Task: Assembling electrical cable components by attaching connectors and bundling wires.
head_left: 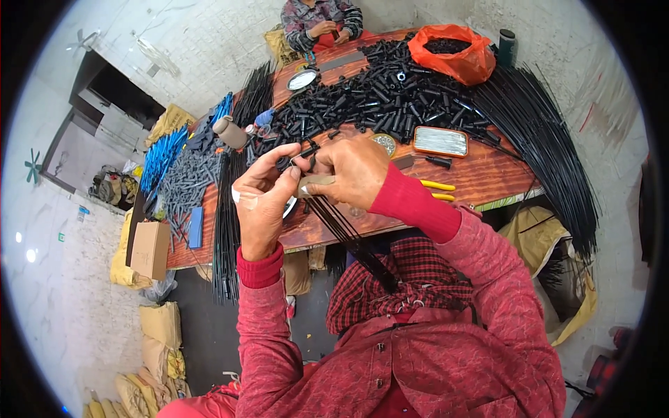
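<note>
In front of me my two hands meet above the table's near edge. My left hand (261, 202), with white tape near the thumb, pinches a small black part (306, 155) between thumb and fingertips. Close against it, my right hand (355, 171) is closed over the upper end of a bundle of thin black rods (348, 240). The rods slant down to my lap, onto a red-and-black checked cloth (432, 282). A tan strip (317, 182) shows at the right hand's fingers; its nature is unclear. The fingers partly hide the small part.
Black tubular pieces (376, 97) heap across the wooden table (488, 177). A tin of pins (441, 141), yellow-handled pliers (437, 187) and long black rods (543, 139) lie right. Grey pieces (188, 171) and a cardboard box (150, 249) are left. Another person (320, 24) sits opposite near a red bag (453, 54).
</note>
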Motion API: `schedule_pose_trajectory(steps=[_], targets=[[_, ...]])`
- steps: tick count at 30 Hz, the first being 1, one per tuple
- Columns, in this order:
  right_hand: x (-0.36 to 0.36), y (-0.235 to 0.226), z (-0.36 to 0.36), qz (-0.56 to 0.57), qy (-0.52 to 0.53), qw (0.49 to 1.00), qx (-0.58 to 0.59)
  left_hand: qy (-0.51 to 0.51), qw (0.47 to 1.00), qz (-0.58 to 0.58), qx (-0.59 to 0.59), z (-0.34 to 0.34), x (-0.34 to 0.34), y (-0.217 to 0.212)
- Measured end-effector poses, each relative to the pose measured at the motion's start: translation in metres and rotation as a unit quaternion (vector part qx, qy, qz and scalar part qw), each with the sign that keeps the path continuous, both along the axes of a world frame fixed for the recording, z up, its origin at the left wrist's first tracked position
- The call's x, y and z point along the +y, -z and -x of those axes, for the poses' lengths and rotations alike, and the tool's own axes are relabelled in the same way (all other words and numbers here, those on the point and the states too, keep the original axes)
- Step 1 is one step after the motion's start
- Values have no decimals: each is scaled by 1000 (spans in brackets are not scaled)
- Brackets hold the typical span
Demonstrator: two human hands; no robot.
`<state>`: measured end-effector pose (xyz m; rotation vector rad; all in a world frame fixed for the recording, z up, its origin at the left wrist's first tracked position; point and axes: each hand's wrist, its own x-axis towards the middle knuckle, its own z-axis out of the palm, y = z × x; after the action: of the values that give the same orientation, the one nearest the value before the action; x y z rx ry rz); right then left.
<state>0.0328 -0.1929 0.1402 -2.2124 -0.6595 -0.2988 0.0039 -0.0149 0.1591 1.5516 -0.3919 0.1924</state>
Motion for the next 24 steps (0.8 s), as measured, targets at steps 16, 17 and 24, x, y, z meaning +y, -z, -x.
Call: schedule_pose_trajectory(steps=[16, 17, 24], targets=[[-25, -6, 16, -164, 4, 975, -149, 13, 995, -79, -54, -9, -22, 3], [-23, -3, 12, -248, -17, 968, -38, 16, 996, -78, -48, -10, -25, 3], [-50, 29, -2, -399, -152, 859, 282, 4, 999, -32, -29, -13, -23, 6]])
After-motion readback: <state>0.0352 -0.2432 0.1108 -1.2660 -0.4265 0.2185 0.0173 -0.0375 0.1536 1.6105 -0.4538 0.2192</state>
